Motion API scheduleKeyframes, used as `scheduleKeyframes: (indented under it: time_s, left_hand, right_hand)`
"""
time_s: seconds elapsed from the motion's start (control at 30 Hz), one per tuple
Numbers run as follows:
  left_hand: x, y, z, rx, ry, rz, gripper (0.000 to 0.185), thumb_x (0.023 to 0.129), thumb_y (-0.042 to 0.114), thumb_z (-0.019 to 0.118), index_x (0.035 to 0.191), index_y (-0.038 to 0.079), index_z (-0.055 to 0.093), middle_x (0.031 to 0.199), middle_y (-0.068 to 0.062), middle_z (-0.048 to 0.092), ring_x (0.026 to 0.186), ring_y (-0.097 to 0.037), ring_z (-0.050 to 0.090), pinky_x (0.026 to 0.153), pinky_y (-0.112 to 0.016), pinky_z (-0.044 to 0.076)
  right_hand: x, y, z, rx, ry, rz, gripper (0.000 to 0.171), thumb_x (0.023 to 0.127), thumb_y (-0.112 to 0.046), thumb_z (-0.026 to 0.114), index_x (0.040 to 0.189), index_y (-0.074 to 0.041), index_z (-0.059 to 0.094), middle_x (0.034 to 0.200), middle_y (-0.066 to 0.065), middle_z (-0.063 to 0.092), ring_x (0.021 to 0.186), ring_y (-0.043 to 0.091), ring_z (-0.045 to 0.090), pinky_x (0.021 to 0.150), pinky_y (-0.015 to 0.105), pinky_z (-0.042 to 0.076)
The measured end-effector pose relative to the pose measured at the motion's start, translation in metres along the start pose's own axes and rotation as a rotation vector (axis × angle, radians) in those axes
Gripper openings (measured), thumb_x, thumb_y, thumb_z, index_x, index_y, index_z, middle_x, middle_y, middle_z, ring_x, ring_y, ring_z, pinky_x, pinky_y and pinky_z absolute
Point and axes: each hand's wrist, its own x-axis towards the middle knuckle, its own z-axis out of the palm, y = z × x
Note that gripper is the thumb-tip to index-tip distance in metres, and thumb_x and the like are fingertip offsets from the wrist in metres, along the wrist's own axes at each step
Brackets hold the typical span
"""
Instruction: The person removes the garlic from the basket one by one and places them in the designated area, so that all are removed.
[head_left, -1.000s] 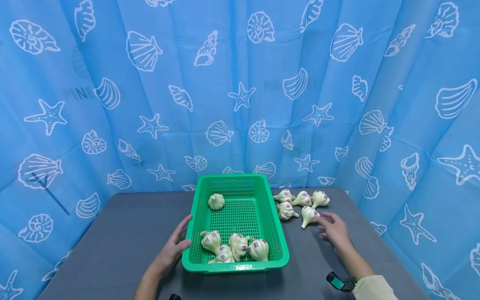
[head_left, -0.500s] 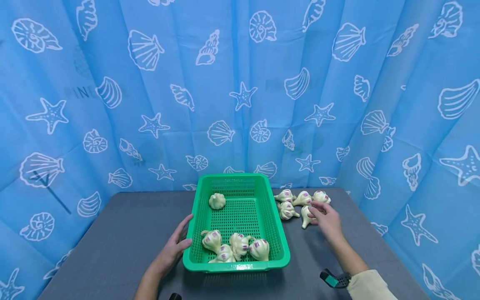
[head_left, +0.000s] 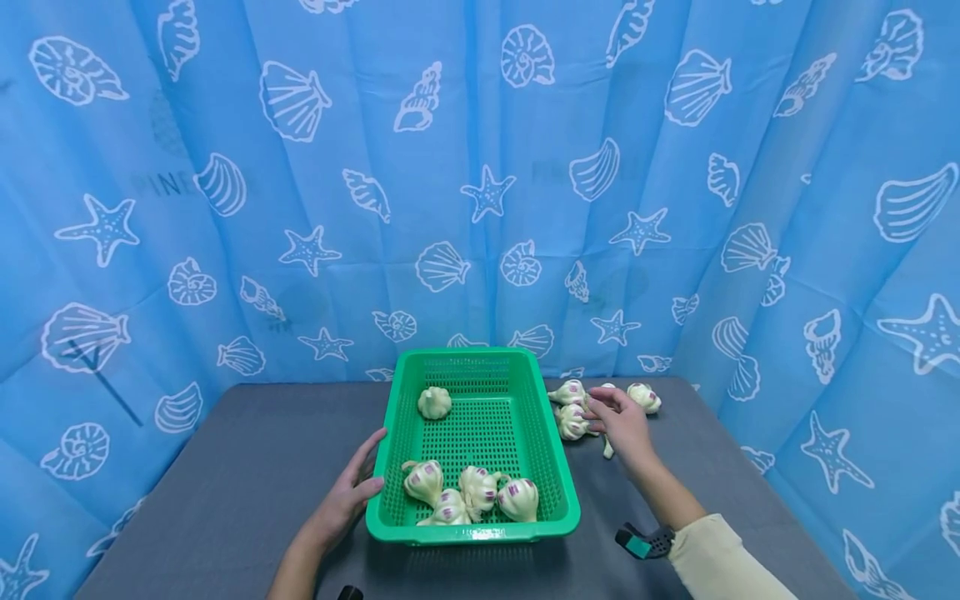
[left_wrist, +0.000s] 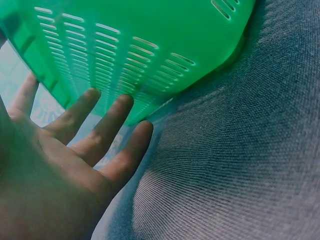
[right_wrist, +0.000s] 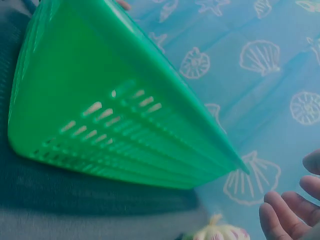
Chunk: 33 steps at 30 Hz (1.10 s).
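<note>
A green plastic basket with slotted walls stands on the table. Several garlic bulbs with purple marks lie in its near end, and one plain pale garlic bulb sits toward its far left. My left hand rests at the basket's left rim, fingers spread and fairly straight along the outer wall in the left wrist view. Right of the basket, my right hand hovers over a group of garlic bulbs, partly hiding some. The right wrist view shows its fingers loosely bent, above a garlic bulb.
A grey cloth covers the table. Behind and along the sides hangs a blue curtain with white shell prints. One garlic bulb lies at the far right of the group. A black strap is at my right wrist.
My right hand has moved left and slightly away from me, from beside the nearest loose garlic bulb to over the group by the basket. The left hand and basket stay put.
</note>
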Motion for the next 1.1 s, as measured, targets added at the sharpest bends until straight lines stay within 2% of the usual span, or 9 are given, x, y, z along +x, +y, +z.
scheduleKeyframes:
  time_s: [0.2,0.37,0.53,0.67,0.9,1.1]
  left_hand:
    - [-0.001,0.001,-0.001,-0.012,-0.013,0.004,0.067,0.102,0.017,0.044,0.158,0.019,0.007,0.157,-0.028,0.005,0.139,-0.048,0.018,0.094,-0.044,0.044]
    - [-0.001,0.000,-0.001,-0.010,-0.015,0.008,0.067,0.102,0.017,0.044,0.158,0.018,0.007,0.157,-0.028,0.004,0.138,-0.048,0.018,0.093,-0.043,0.045]
    - [0.000,-0.001,-0.001,-0.010,-0.007,0.010,0.067,0.102,0.016,0.044,0.158,0.018,0.007,0.157,-0.028,0.005,0.138,-0.047,0.019,0.093,-0.042,0.045]
    - [0.000,-0.001,-0.001,-0.014,0.007,-0.011,0.067,0.102,0.017,0.045,0.158,0.019,0.008,0.157,-0.027,0.007,0.138,-0.045,0.021,0.092,-0.040,0.046]
    - [0.000,0.001,0.000,-0.015,-0.032,-0.004,0.068,0.103,0.018,0.043,0.158,0.018,0.004,0.157,-0.029,0.005,0.138,-0.048,0.019,0.094,-0.042,0.045]
    - [0.000,0.000,-0.001,-0.017,-0.027,-0.004,0.067,0.103,0.017,0.043,0.158,0.019,0.005,0.157,-0.028,0.004,0.138,-0.047,0.020,0.093,-0.042,0.045]
  right_hand:
    - [0.006,-0.009,0.017,0.045,-0.053,-0.060,0.032,0.099,-0.013,0.058,0.124,0.006,0.056,0.117,0.019,0.063,0.094,0.029,0.067,0.082,0.044,0.053]
    - [0.009,-0.019,0.029,0.008,-0.094,-0.111,0.030,0.099,-0.013,0.058,0.123,0.005,0.059,0.115,0.022,0.063,0.094,0.032,0.067,0.077,0.037,0.054]
    - [0.011,-0.029,0.045,-0.013,-0.140,-0.145,0.028,0.099,-0.012,0.057,0.121,0.005,0.059,0.117,0.027,0.060,0.096,0.037,0.065,0.079,0.042,0.054]
    - [0.013,-0.034,0.062,-0.026,-0.168,-0.170,0.028,0.098,-0.012,0.058,0.121,0.005,0.060,0.116,0.025,0.062,0.093,0.036,0.066,0.078,0.041,0.054]
    - [0.019,-0.035,0.091,-0.009,-0.196,-0.156,0.025,0.096,-0.007,0.061,0.118,0.002,0.062,0.114,0.018,0.063,0.089,0.033,0.067,0.075,0.040,0.055]
    - [0.022,-0.038,0.109,-0.025,-0.238,-0.123,0.025,0.096,-0.009,0.062,0.119,0.000,0.062,0.111,0.016,0.063,0.090,0.034,0.067,0.072,0.040,0.055]
